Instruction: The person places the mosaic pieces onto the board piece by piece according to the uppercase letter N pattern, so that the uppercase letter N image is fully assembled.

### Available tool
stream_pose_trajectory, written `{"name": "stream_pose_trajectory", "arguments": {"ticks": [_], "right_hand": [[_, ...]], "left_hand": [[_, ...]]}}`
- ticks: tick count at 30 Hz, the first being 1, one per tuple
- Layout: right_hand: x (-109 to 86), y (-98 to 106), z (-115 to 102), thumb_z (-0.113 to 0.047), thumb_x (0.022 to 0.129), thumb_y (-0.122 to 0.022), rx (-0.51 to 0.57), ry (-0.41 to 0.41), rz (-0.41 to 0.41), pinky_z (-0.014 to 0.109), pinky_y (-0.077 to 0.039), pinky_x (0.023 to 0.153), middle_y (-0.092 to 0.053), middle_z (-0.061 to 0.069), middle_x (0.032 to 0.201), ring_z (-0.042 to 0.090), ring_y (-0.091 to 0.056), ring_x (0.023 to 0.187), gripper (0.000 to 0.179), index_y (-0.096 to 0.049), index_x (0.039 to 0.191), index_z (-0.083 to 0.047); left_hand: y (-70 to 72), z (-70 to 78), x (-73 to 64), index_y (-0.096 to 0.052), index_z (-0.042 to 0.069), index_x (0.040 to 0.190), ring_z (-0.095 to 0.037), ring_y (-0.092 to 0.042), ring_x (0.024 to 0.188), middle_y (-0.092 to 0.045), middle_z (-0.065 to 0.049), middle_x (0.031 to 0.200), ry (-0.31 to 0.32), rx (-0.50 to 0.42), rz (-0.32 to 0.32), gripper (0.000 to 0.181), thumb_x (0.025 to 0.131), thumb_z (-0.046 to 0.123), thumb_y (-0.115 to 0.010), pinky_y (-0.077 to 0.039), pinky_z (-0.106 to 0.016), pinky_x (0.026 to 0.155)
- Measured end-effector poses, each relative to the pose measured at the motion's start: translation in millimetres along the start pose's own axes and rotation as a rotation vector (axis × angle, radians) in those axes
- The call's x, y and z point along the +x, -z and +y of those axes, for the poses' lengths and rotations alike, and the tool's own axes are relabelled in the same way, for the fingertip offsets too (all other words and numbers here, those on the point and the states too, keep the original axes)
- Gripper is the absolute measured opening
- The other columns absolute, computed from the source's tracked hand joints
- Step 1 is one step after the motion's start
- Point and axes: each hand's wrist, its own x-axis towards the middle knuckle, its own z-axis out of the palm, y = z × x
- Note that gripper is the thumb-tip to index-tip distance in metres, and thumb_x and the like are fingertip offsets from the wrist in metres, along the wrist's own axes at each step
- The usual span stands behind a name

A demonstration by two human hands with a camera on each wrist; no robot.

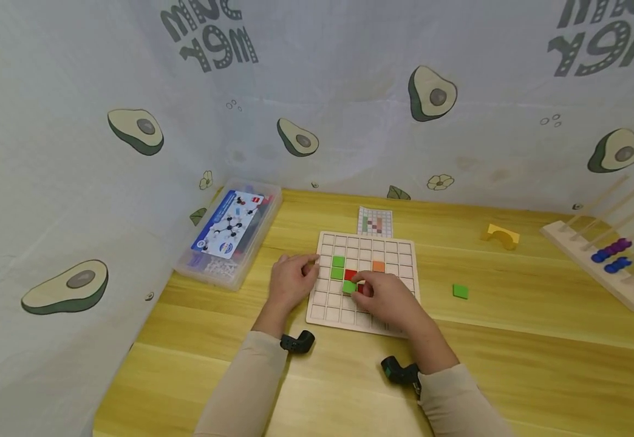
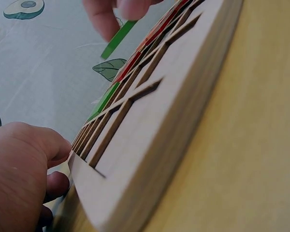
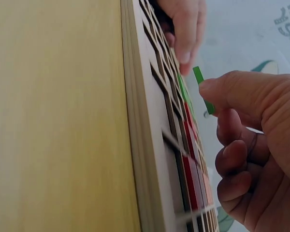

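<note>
My right hand [image 1: 387, 296] pinches a green square tile [image 1: 349, 287] between thumb and fingertips. In the right wrist view that tile [image 3: 203, 90] is tilted just above the wooden grid board [image 1: 325, 312]. Two green tiles [image 1: 337, 267] sit in the board's cells on the left, with a red tile [image 1: 350, 275] beside them. Another red tile [image 1: 361, 289] is partly hidden by my right fingers. An orange tile [image 1: 378, 266] lies farther right. At the board's left edge rests my left hand [image 1: 292, 279], its fingers loosely bent and fingertips right at the rim.
Behind the board lies a pattern card [image 1: 374, 222]. One loose green tile [image 1: 460, 291] is on the table to the right. A plastic box [image 1: 229, 233] stands back left. A yellow arch block [image 1: 501, 236] and a wooden peg rack with beads [image 1: 601, 264] are at the right.
</note>
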Motion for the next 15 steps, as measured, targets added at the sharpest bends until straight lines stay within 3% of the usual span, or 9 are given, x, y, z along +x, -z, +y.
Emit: {"name": "stream_pose_trajectory", "arguments": {"ticks": [9,15], "right_hand": [[14.4,-15,-13,-0.021,0.092,-0.074,-0.098,0.037,0.063,0.027,-0.039,0.060,-0.054,-0.005,0.069,0.009,-0.047,0.063,0.026,-0.074,0.116,-0.012],[17.7,-19,-17,-0.022,0.092,-0.074,-0.127,0.006,0.053,0.028,-0.039,0.060,-0.054,-0.006,0.068,0.010,-0.048,0.061,0.026,-0.075,0.117,-0.015]], "left_hand": [[-1.6,-0.4,0.2,-0.076,0.024,0.124,-0.016,-0.046,0.073,-0.061,0.007,0.070,0.024,0.002,-0.005,0.029,0.099,0.032,-0.065,-0.037,-0.034,0.076],[-1.8,-0.8,0.1,-0.077,0.024,0.123,-0.016,-0.045,0.072,-0.060,0.007,0.070,0.020,-0.004,-0.001,0.028,0.098,0.032,-0.065,-0.037,-0.034,0.076]]}}
